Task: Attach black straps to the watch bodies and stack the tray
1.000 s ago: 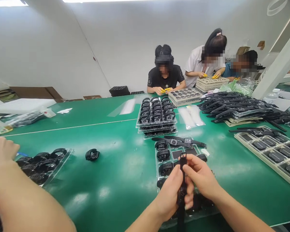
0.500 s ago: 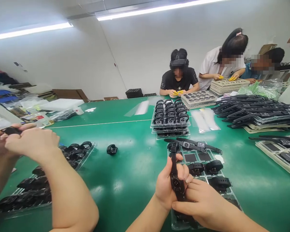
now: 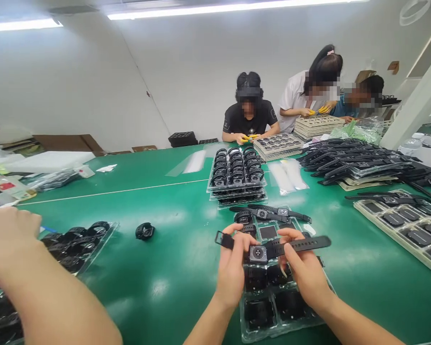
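Observation:
A black smartwatch (image 3: 258, 254) is stretched out sideways above a clear tray, its back with the round sensor facing up. My left hand (image 3: 232, 270) pinches it by the buckle end of the strap, beside the case. My right hand (image 3: 307, 273) grips the long holed strap (image 3: 309, 243) between thumb and fingers. Below both hands lies the clear plastic tray (image 3: 269, 330), with black watches in several compartments. My hands hide part of the tray. Flat watches (image 3: 262, 214) lie across its far edge.
Stacked trays of watches (image 3: 237, 179) stand ahead, near plastic sleeves (image 3: 289, 176). A pile of strapped watches (image 3: 355, 160) and a beige tray (image 3: 402, 225) are at right. A lone watch (image 3: 145, 231) lies left, near a neighbour's arm (image 3: 46, 292). Several people (image 3: 249, 112) sit or stand opposite.
The watch has turned from upright to sideways, and its strap now extends straight between my hands. My hands have moved apart. The view has swung right, and the neighbour's arm sits further left.

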A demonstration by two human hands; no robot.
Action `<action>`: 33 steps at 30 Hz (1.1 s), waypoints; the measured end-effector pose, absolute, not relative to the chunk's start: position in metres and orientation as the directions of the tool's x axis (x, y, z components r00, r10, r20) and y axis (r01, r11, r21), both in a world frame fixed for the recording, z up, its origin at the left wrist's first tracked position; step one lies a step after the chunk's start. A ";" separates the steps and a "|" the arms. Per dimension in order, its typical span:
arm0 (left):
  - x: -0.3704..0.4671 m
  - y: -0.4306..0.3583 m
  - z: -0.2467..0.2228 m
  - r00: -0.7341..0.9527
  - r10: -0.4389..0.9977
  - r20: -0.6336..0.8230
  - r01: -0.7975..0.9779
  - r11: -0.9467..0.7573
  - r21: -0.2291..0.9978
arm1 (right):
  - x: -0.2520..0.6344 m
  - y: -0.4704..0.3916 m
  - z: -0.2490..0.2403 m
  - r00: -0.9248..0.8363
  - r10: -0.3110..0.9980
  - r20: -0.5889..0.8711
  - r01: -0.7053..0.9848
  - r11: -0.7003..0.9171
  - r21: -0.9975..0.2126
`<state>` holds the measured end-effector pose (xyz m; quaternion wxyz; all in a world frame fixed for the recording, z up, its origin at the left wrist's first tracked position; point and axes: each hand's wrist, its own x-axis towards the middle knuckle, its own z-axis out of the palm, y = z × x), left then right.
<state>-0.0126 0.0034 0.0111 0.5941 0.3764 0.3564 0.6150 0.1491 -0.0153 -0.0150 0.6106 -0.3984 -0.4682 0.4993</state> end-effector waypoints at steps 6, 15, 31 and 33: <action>-0.011 -0.007 -0.003 0.216 0.970 0.113 -0.166 -0.078 0.983 | 0.157 -0.012 -0.008 0.075 0.887 0.456 0.028 0.455 -0.890; -0.006 -0.005 0.002 0.271 0.947 0.174 -0.444 -0.037 0.895 | 0.158 -0.013 -0.017 -0.101 0.923 0.371 -0.003 0.372 -0.928; -0.011 -0.008 0.011 0.487 0.817 0.309 0.324 -0.498 0.805 | 0.163 -0.009 0.004 -0.221 0.967 0.127 0.073 0.147 -0.987; -0.011 -0.008 0.012 0.503 0.799 0.329 0.288 -0.514 0.808 | 0.163 -0.010 0.005 -0.197 0.975 0.101 0.069 0.117 -0.991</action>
